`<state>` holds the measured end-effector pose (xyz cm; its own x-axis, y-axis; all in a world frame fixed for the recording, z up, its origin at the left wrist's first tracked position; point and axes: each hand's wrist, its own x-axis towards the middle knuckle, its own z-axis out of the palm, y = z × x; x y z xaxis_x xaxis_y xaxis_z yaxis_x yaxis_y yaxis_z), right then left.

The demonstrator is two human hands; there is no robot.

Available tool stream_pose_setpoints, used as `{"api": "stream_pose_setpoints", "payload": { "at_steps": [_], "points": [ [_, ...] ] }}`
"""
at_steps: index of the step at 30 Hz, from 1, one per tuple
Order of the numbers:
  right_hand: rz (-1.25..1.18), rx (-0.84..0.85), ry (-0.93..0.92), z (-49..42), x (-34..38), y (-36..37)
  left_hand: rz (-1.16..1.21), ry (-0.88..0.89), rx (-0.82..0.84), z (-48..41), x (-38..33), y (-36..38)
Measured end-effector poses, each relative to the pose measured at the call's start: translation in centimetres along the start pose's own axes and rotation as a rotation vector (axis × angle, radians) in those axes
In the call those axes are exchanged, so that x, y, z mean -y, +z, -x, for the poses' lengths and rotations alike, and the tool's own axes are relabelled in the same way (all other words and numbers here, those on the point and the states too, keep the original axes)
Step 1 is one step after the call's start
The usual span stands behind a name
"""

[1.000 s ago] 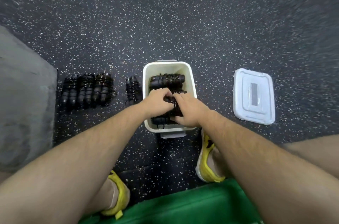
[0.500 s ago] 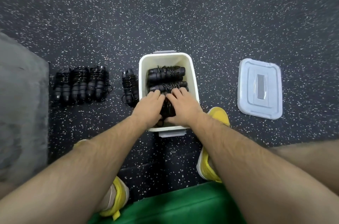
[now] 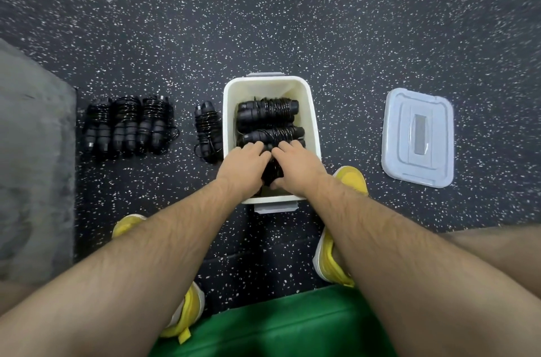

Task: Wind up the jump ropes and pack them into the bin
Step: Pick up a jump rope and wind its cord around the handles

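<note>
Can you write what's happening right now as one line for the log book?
step: packing | both hands: left hand and right hand pressing wound rope into bin | waiting: four ropes on floor | lid: off

Looked like a gym to us. Floor [image 3: 322,20] was black rubber w/ white flecks, the sort laid in workout rooms, and a grey mat [image 3: 32,166] lay at the left edge. We saw wound jump ropes [image 3: 128,125] lined up on the floor, more in a white bin [image 3: 310,110], its lid [image 3: 418,137] off to the right. Yellow trainers [image 3: 333,263] and green shorts [image 3: 292,324] fit sportswear, too.
</note>
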<state>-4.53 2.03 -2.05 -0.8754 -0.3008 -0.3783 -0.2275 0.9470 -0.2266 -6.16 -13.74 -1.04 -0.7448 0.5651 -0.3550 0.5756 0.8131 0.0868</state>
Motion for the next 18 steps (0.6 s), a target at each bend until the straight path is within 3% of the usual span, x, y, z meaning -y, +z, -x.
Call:
{"api": "stream_pose_setpoints", "payload": {
  "at_steps": [11,18],
  "points": [
    [0.099,-0.028,-0.025,0.6,-0.1,-0.7,-0.029,-0.06,-0.017,-0.1,0.2,1.1],
    [0.082,-0.044,0.098,0.3,0.6,-0.4,-0.165,-0.051,0.01,-0.2,0.3,1.8]
  ]
}}
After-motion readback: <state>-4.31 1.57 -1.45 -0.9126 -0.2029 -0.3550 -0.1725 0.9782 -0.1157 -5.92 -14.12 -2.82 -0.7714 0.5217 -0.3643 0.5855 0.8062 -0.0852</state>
